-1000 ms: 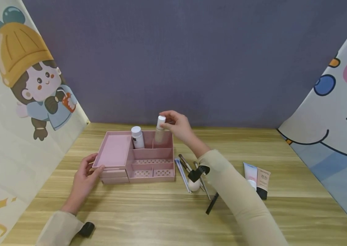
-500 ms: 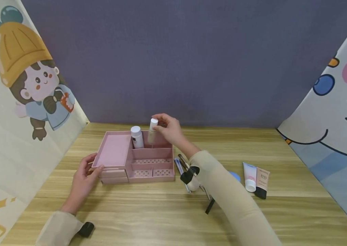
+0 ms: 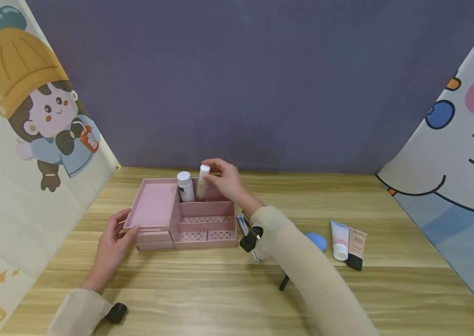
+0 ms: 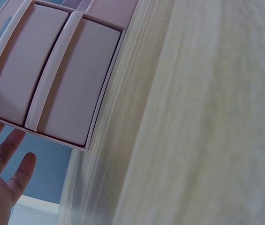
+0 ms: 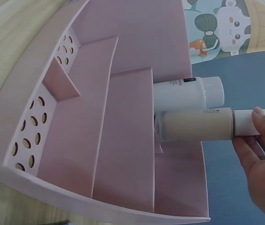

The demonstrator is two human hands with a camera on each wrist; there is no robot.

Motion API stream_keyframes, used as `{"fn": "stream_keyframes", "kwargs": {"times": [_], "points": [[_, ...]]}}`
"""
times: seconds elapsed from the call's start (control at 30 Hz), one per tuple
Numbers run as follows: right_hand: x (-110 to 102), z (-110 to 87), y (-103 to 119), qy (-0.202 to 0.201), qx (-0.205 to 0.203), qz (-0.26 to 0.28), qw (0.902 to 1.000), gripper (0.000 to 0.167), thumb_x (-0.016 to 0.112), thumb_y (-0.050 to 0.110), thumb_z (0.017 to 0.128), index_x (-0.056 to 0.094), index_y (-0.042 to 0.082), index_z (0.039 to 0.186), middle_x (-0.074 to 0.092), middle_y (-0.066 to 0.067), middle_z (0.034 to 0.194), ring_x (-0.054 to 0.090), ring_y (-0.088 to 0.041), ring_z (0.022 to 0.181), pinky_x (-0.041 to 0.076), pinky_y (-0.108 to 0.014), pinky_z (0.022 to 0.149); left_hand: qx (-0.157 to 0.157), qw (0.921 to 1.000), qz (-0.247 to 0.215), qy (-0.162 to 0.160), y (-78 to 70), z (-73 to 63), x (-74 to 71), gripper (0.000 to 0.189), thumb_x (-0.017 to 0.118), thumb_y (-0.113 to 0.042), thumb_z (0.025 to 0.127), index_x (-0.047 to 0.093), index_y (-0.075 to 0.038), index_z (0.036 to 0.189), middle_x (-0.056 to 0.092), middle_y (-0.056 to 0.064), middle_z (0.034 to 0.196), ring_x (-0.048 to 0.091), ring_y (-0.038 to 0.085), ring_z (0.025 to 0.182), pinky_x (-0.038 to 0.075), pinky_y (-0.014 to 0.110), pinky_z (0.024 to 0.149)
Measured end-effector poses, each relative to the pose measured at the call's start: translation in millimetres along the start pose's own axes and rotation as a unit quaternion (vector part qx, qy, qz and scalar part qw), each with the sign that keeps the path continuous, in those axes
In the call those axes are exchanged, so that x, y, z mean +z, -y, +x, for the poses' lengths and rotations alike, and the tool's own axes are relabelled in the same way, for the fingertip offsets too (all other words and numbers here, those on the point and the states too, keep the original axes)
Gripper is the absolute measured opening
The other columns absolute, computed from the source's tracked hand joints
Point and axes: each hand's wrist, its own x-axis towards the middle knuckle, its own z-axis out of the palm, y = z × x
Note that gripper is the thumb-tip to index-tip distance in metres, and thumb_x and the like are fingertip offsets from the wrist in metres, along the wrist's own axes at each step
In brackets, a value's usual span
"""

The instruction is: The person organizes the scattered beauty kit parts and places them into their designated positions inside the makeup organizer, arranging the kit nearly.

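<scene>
A pink makeup organizer (image 3: 155, 203) has a flat top and drawers at its left, and stepped compartments at its right. My right hand (image 3: 225, 179) pinches the white cap of a beige foundation bottle (image 5: 198, 125), whose lower end is inside the back compartment. Close beside that stands a white bottle (image 3: 185, 189) in the same back row. My left hand (image 3: 113, 242) rests at the organizer's front left corner. In the left wrist view, its fingers (image 4: 23, 173) lie extended and spread beside the drawers (image 4: 78, 79).
Several makeup brushes (image 3: 243, 226), a pale sponge (image 3: 263, 252) and a blue oval item (image 3: 317, 241) lie partly beneath the right forearm. A white-capped tube (image 3: 340, 240) and a BB cream tube (image 3: 357, 247) are farther right. A wall (image 3: 254, 84) stands behind the wooden table (image 3: 203, 294).
My right hand has moved left and slightly down with the foundation bottle, bringing it next to the white bottle. The blue item has come into sight past the sleeve. My left hand stays put.
</scene>
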Motion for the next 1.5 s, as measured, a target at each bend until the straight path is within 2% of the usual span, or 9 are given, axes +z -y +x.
{"fn": "stream_keyframes", "kwargs": {"times": [0.1,0.2,0.43,0.87,1.5], "points": [[3,1.3,-2,0.013,0.01,-0.004,0.9999,0.033,0.07,-0.006,0.088,0.064,-0.005,0.121,0.068,-0.019,0.114,0.065,-0.03,0.106,0.053,-0.029,0.086,-0.002,1.0,0.002,-0.002,0.8,0.1,-0.1,0.05,0.061,-0.012,0.099,0.041,0.002,0.143,0.047,0.007,0.132,0.048,-0.014,0.108,0.04,0.01,0.082],[6,0.8,-6,0.023,0.02,-0.01,0.9995,0.033,0.07,-0.006,0.089,0.064,-0.005,0.121,0.068,-0.019,0.115,0.065,-0.029,0.105,0.053,-0.028,0.085,-0.004,1.0,0.005,-0.002,1.1,0.1,0.1,0.05,0.061,-0.012,0.099,0.041,0.002,0.143,0.047,0.009,0.133,0.048,-0.014,0.107,0.04,0.01,0.082],[14,1.1,-17,0.039,0.038,-0.015,0.9984,0.031,0.07,-0.006,0.087,0.065,-0.006,0.118,0.068,-0.019,0.113,0.066,-0.029,0.101,0.053,-0.026,0.084,-0.001,1.0,0.002,-0.007,0.5,0.9,1.4,0.05,0.061,-0.011,0.099,0.041,0.002,0.143,0.047,0.004,0.131,0.048,-0.014,0.107,0.04,0.01,0.082],[21,-0.1,-26,0.067,0.039,-0.055,0.9955,0.03,0.071,-0.004,0.088,0.065,-0.005,0.118,0.069,-0.018,0.111,0.066,-0.027,0.1,0.053,-0.025,0.082,-0.012,0.9999,0.005,0.005,-4.1,0.6,-2.2,0.052,0.06,-0.014,0.1,0.039,0.0,0.145,0.045,0.016,0.138,0.046,-0.015,0.108,0.039,0.009,0.084],[22,-1.6,-28,0.088,0.033,-0.106,0.9898,0.029,0.072,-0.001,0.089,0.065,-0.003,0.117,0.069,-0.018,0.111,0.066,-0.029,0.102,0.052,-0.026,0.085,-0.014,0.9999,0.006,0.004,-3.1,0.5,-1.5,0.052,0.06,-0.014,0.1,0.039,0.0,0.146,0.045,0.016,0.138,0.045,-0.015,0.109,0.039,0.009,0.084]]}}
